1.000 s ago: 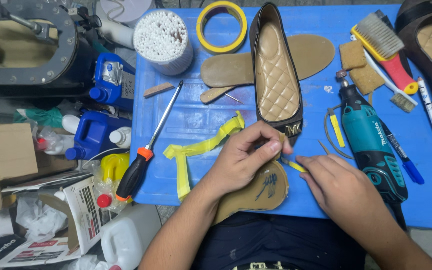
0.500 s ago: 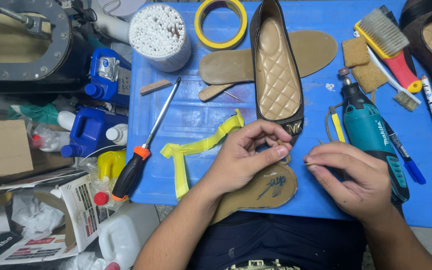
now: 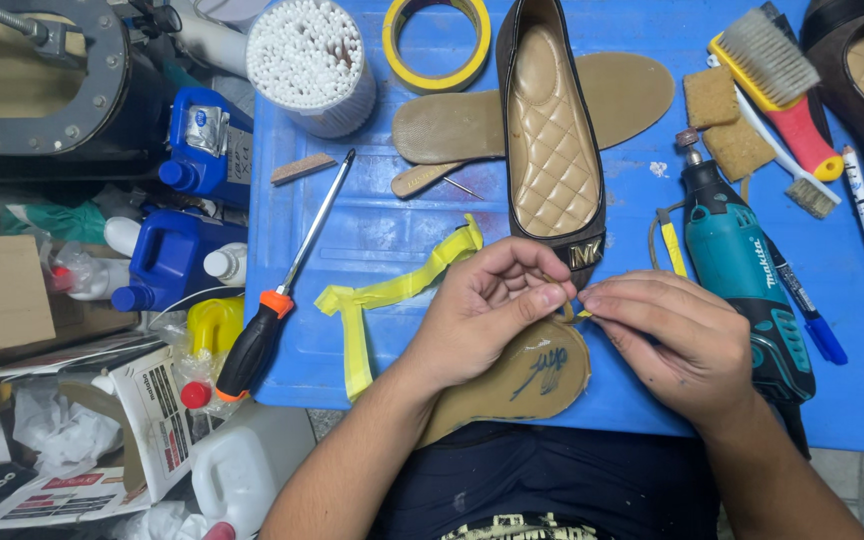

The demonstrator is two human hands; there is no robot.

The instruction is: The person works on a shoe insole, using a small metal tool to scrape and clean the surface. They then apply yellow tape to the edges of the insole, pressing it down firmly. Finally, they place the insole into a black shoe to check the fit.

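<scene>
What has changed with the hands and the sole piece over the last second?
The right hand moved left, up from the table's near edge, until its fingertips met the left hand above the tan sole piece. Both now pinch something small and yellow there; what it is cannot be told. The left hand stayed on the sole piece, and the shoe, yellow tape strip and rotary tool kept their places.

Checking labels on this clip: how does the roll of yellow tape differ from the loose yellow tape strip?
The roll of yellow tape is a closed ring lying flat at the table's far edge; the yellow tape strip is unrolled, bent and creased, lying nearer the left hand. The roll touches no hand. Both are yellow and rest on the blue table.
</scene>
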